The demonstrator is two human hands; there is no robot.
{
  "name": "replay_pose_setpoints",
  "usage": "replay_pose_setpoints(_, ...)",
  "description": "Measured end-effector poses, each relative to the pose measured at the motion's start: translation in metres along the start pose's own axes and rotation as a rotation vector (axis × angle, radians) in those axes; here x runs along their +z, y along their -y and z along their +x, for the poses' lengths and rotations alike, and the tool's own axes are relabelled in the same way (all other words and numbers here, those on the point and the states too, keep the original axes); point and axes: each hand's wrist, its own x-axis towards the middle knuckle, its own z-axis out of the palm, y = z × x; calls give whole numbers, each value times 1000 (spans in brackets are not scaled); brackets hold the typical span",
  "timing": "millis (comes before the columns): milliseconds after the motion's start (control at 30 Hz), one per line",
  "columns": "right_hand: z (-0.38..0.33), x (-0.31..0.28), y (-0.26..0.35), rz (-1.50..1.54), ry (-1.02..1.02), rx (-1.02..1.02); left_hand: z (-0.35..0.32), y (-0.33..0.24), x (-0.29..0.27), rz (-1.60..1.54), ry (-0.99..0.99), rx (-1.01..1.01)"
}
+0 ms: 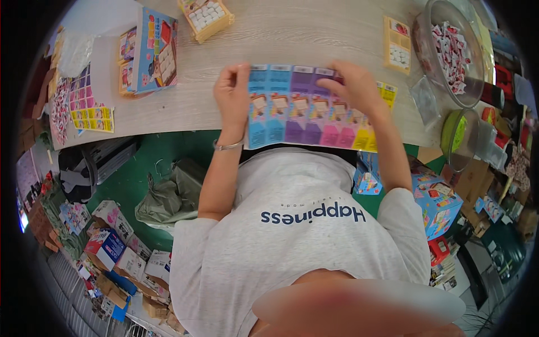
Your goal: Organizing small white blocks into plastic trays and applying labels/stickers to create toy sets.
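Note:
A printed sheet of colourful labels (311, 121), with blue, purple, pink and yellow columns, is held up at the table's near edge, in front of my body. My left hand (231, 92) pinches its upper left edge between thumb and curled fingers. At the upper right my right hand (357, 87) grips the same sheet, its thumb and finger reaching over the purple part. That hand and forearm cover some of the pink and yellow columns. Behind my right wrist a yellow printed piece (387, 94) shows; I cannot tell whether it belongs to the sheet.
The wooden table (303, 33) bears a blue picture box (157, 50) at left, near more label sheets (92, 118). Trays of white pieces (208, 16) (397, 45) lie farther back. At right stand a clear tub of wrapped sweets (449, 56) and a bowl with green contents (460, 135).

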Motion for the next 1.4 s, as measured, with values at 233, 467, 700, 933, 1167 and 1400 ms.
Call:
replay_pose_setpoints(233, -40, -31, -32, 23, 38, 68, 17, -17, -10, 557, 53, 303)
replay_pose_setpoints(467, -41, -29, -35, -6, 11, -40, 18, -25, 68, 937, 807, 712)
replay_pose_setpoints(700, -72, -84, -52, -685, -302, 182, 38, -18, 57, 1065, 778, 615)
replay_pose_setpoints(933, -9, -48, -93, -963, -349, 645, 52, -62, 7, 1176, 650, 599)
replay_pose_setpoints(1167, 89, 7, -18, -763, -141, 384, 55, -48, -21, 1155, 653, 351)
replay_pose_setpoints(1400, 85, 40, 42, -704, -276, -51, 49, -42, -52, 1048, 435, -33)
